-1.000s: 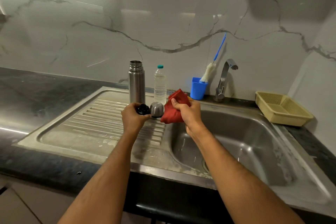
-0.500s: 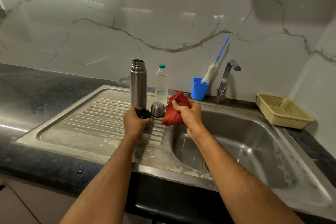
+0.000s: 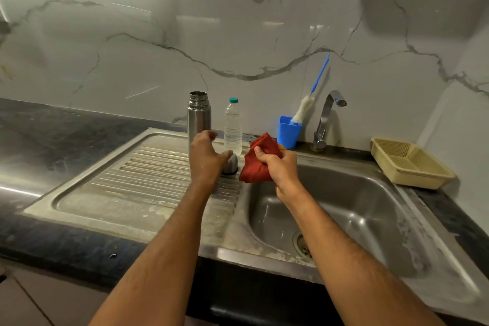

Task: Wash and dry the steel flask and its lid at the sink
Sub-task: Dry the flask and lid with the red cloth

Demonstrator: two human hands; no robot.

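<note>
No readable text, label, brand or number shows on anything here

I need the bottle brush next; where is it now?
The white bottle brush with a blue handle stands in the blue plastic cup at the back of the sink, between the clear water bottle and the steel tap.

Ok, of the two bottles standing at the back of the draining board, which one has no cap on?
The steel flask, on the left: its threaded mouth is bare. The clear plastic bottle beside it wears a teal cap.
</note>
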